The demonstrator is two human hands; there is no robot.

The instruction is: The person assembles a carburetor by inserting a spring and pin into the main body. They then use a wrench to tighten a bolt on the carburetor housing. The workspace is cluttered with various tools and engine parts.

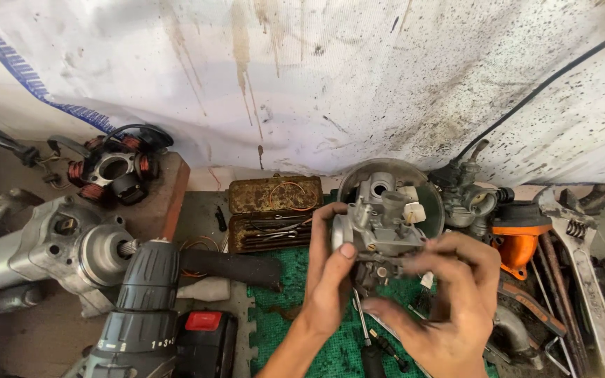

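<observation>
Centre frame, the left hand (330,280) rises from the bottom edge, fingers wrapped round the left side of the carburetor (379,224), thumb pressed on its front. The right hand (449,301) comes in from lower right, fingers curled together, pinching at its underside. Carburetor held above the green mat (281,308). Behind, a round bowl (421,185) holds small white bits; left of it, a rusty tin (274,213) lies open with thin metal tools.

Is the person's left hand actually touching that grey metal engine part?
Touching. The head view shows the left hand wrapped around the grey metal part, thumb pressed against its side.
</observation>
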